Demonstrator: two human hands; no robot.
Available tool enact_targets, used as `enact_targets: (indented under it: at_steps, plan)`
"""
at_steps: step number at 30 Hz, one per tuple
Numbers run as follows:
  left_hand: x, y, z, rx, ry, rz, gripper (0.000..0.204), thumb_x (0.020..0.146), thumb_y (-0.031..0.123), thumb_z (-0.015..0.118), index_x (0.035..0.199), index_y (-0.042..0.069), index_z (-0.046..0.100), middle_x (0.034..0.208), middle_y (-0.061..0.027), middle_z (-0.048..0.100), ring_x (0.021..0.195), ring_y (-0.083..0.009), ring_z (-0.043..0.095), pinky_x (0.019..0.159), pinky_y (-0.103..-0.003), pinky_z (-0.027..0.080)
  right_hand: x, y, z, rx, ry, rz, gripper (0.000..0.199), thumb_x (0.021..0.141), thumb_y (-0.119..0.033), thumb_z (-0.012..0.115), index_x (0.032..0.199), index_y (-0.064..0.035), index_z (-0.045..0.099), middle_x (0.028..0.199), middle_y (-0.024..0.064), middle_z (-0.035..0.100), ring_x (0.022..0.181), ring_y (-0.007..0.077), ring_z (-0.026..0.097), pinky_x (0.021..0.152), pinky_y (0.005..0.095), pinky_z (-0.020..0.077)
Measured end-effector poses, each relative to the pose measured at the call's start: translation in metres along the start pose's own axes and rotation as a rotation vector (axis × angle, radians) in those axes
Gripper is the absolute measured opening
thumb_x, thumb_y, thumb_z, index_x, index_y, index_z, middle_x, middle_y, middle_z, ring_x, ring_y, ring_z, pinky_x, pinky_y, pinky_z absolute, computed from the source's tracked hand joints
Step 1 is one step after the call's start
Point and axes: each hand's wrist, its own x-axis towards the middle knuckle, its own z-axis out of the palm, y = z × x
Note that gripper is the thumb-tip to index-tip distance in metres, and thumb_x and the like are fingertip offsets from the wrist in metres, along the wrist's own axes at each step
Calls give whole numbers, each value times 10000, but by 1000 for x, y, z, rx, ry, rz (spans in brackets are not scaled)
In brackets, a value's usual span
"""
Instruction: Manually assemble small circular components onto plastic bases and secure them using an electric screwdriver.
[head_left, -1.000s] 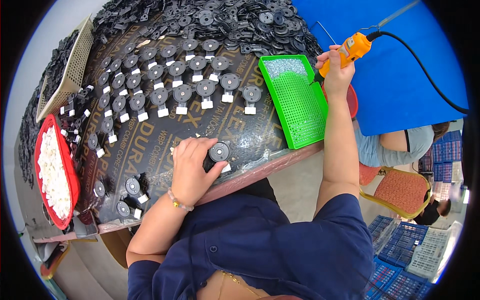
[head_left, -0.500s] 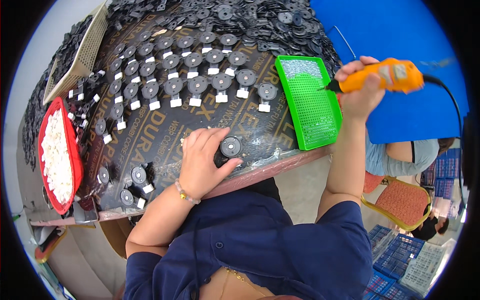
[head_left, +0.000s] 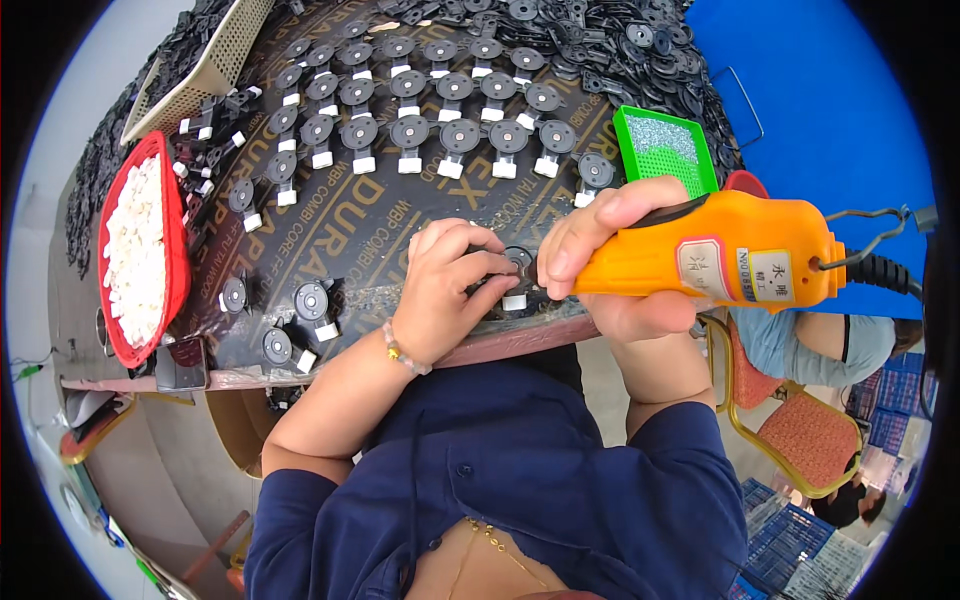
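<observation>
My right hand (head_left: 598, 225) is wrapped round an orange electric screwdriver (head_left: 735, 255), a hanging hook and black cord at its back end. Its tip points left at a black round plastic part (head_left: 518, 256) near the table's front edge; my fingers hide the tip. A white block (head_left: 515, 302) shows at the part's near side. My left hand (head_left: 445, 290), with a beaded bracelet, holds that part from the left, thumb and fingertips against it. To the far right, a green perforated tray (head_left: 626, 150) contains small silvery screws (head_left: 662, 135).
Rows of similar round parts with white ends (head_left: 410, 132) cover the middle of the table (head_left: 390, 200). A red basket of white pieces (head_left: 180, 265) and a cream crate (head_left: 195, 85) stand left. Black parts pile up at the back. A person (head_left: 820, 345) sits at right.
The screwdriver has come from above the green tray down and left to the round part at my left hand. My view has shifted, and the left fingers have drawn in around the part.
</observation>
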Motion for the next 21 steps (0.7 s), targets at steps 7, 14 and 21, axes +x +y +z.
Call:
enact_targets:
  at_steps: [7,14,21]
  plan:
    - [-2,-2,1,-33,-40,2,182,713,168,834,879,156,758,1052,31,651,1079,-246,556,933,-417,390,-10,9,-1,19,7,-118,804,809,-752,581,1191,-64,419,778,111,626,573,173,614,549,315,537]
    - [3,8,-1,27,-71,-35,455,694,203,850,1126,140,722,1136,-4,641,1109,-262,553,952,-418,397,-16,6,-3,-35,65,51,800,803,-743,607,1170,-54,429,788,115,635,569,171,611,555,305,540]
    - [1,4,1,46,-61,-13,587,666,203,865,1218,130,678,1177,-29,621,1140,-275,543,966,-430,398,-17,8,-4,-52,77,53,811,783,-751,621,1161,-57,437,787,107,638,568,169,610,553,305,538]
